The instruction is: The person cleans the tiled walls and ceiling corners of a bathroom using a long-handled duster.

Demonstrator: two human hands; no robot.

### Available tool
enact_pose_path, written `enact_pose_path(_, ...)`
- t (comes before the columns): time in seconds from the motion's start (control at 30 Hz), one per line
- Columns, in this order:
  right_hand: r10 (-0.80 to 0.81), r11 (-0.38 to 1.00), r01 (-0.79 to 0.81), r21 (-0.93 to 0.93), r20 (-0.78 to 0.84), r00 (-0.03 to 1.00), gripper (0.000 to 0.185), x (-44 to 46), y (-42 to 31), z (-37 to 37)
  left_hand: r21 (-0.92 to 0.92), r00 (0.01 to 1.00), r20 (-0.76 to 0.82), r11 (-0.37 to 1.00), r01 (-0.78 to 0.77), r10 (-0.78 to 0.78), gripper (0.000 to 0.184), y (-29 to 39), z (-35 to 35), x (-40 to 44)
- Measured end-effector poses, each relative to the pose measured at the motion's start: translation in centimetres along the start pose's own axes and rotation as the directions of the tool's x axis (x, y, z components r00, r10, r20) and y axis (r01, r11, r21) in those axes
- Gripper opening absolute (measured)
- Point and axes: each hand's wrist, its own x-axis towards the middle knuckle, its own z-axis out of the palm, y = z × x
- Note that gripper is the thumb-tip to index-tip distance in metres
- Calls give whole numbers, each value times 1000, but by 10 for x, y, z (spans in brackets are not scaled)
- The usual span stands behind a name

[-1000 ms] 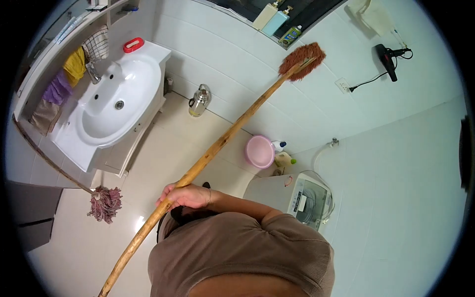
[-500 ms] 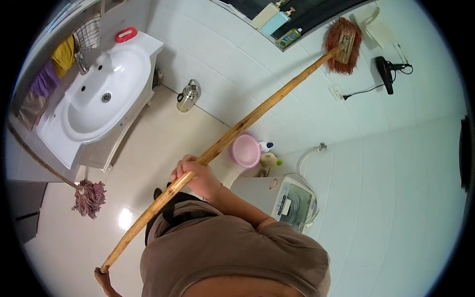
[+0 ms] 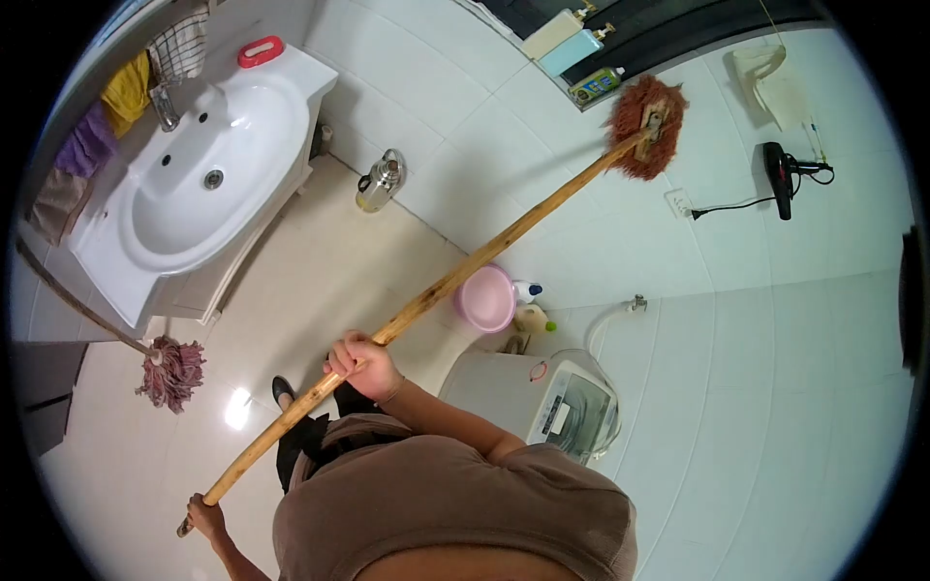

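A long wooden pole (image 3: 513,230) runs diagonally from lower left to upper right, with a reddish-brown mop head (image 3: 666,126) at its far end, against or close to the white tiled wall. Midway along the pole, in front of my body, my right hand (image 3: 364,366) is wrapped round the wood. Near the pole's lower end my left hand (image 3: 204,515) grips it too, at the lower left. Which hand is which is judged by the arms: the lower arm comes from the left side of my body, the upper one from the right.
A white sink (image 3: 218,179) stands at the left, above a second mop (image 3: 172,374). By the wall are a metal flask (image 3: 381,181), a pink basin (image 3: 486,298) and a washing machine (image 3: 572,412). A hair dryer (image 3: 778,181) hangs at the right, bottles (image 3: 573,50) on the sill.
The mop head first moved up and right along the wall, then slightly down and left. My left hand has come into view at the pole's lower end, and a foot now shows.
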Motion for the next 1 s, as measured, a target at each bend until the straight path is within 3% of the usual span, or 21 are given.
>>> enact_pose_path(0.03,-2,1000,2,0,-4,1000,18,4,5,-4,27,1000,-25,1000,9,-9,9,-4,1,1)
enact_pose_path(0.1,-60,998,64,17,-163,985,18,10,17,-6,28,999,-52,1000,-2,4,7,-15,2,5)
enact_pose_path(0.27,-115,991,131,37,-288,951,22,32,51,-14,95,991,-134,995,16,-3,5,-37,-2,11)
enact_pose_path(0.43,76,994,-37,99,-421,904,22,67,89,-11,91,983,-162,990,105,-90,6,-74,-8,0)
enact_pose_path(0.53,168,985,-139,107,-351,921,23,90,108,-5,110,973,-129,973,205,-191,7,-85,-19,-6)
enact_pose_path(0.7,229,972,-197,131,-307,924,22,123,123,17,175,972,-188,969,173,-140,6,-124,-24,6)
enact_pose_path(1.0,153,968,-98,233,-231,961,24,89,92,14,249,983,-155,959,132,-95,8,-111,-71,33)
